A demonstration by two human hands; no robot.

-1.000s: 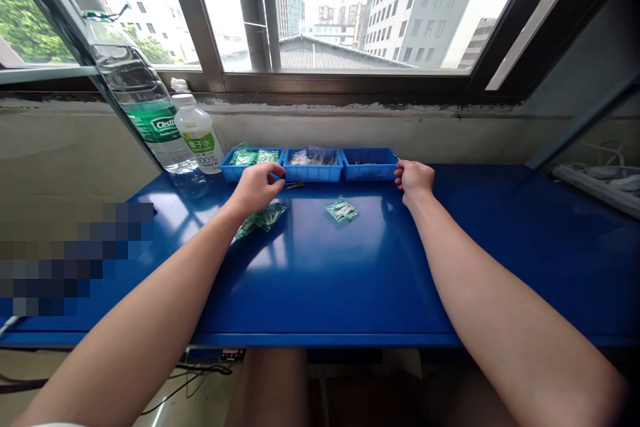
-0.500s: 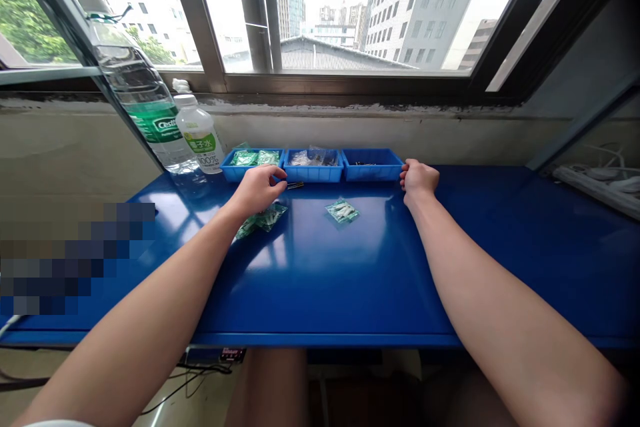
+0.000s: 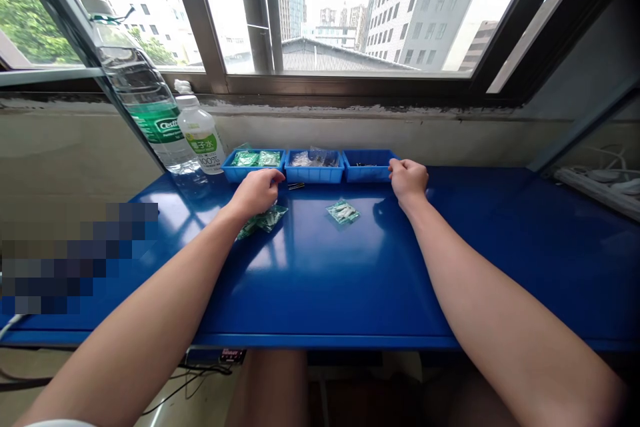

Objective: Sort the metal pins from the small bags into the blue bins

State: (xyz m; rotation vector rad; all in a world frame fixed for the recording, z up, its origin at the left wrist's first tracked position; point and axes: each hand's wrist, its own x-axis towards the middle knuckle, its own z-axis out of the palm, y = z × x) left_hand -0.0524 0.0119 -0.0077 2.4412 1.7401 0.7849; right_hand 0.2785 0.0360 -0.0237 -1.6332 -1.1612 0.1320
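My left hand (image 3: 257, 191) is in front of the left blue bin (image 3: 254, 175), its fingers curled together; anything between them is hidden. Just right of its fingertips, a few thin dark sticks (image 3: 296, 186) lie on the table. Green-printed plastic packets (image 3: 273, 216) lie partly under my left wrist. My right hand (image 3: 410, 181) is closed at the front right corner of the right blue bin (image 3: 367, 175). It covers that corner, and I cannot make out what the fingers hold. Between my hands a small clear-and-green packet (image 3: 343, 212) rests flat.
The middle blue bin (image 3: 314, 175) holds clear packets; the left one holds green packets, and the right one small dark pieces. A large water bottle (image 3: 155, 120) and a smaller white-capped bottle (image 3: 202, 140) stand at the left back. A power strip (image 3: 600, 181) lies far right.
My right hand has moved a little left, from the right bin's end to over its front corner. My left hand has shifted slightly left, with the fingers drawn closer together.
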